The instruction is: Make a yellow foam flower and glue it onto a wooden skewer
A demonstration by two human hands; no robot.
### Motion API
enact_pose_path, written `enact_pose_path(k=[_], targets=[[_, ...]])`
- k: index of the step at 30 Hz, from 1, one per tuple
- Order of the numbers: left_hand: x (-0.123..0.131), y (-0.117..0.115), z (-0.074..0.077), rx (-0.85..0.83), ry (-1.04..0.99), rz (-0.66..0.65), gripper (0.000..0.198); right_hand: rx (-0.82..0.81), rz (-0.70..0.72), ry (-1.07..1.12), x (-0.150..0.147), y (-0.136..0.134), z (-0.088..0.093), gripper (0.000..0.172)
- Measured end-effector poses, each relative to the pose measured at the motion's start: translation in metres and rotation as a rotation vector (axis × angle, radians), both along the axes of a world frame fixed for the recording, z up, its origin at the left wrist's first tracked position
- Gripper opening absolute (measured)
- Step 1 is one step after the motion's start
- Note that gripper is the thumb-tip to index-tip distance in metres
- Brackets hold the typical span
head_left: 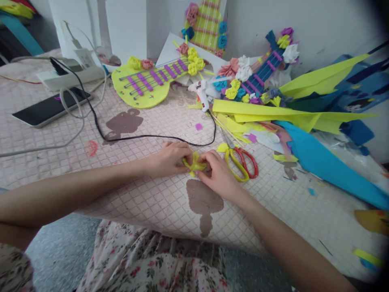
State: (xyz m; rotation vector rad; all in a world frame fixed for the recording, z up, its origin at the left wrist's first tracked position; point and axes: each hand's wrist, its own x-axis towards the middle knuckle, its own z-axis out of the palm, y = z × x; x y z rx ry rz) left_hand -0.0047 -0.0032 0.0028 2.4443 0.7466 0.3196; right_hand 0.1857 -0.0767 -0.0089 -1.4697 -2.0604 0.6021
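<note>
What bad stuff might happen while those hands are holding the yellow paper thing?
The left hand might snag the black cord just beyond it, which could tug the glue gun. The right hand might bump the scissors, since they lie close beside it. The yellow paper piece looks thin, so pinching hard might crease or tear it.

We log the yellow piece (pixel 195 165) as matt, creased paper (perhaps crepe). Scissors (pixel 232 148): smooth plastic handles, metal blades. Glue gun (pixel 202 95): smooth white plastic. Phone (pixel 50 108): smooth dark screen. We record the tablecloth (pixel 158 194) as matt quilted cloth, the blue sheet (pixel 328 162) as matt.
</note>
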Motion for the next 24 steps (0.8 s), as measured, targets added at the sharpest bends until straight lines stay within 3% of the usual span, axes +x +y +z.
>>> enact_pose_path(k=[2, 6, 11, 15, 20, 24], targets=[[0.000, 0.000, -0.001, 0.007, -0.001, 0.010, 0.015, -0.011, 0.001, -0.003, 0.002, 0.001, 0.000, 0.026], [0.000, 0.001, -0.001, -0.008, -0.018, 0.008, 0.025, -0.081, 0.073, 0.034, 0.008, 0.003, 0.006, 0.016], [-0.003, 0.005, 0.000, -0.052, -0.044, -0.069, 0.008, -0.174, 0.189, 0.086, 0.016, 0.005, 0.017, 0.008], [-0.006, 0.011, 0.001, -0.086, -0.044, -0.134, 0.009, -0.222, 0.248, 0.091, 0.021, 0.006, 0.019, 0.004], [-0.008, 0.016, 0.002, -0.101, -0.045, -0.184, 0.011, -0.192, 0.217, 0.076, 0.021, 0.007, 0.016, 0.004], [-0.006, 0.013, 0.002, -0.073, -0.032, -0.142, 0.013, -0.117, 0.148, 0.067, 0.013, 0.006, 0.011, 0.010]])
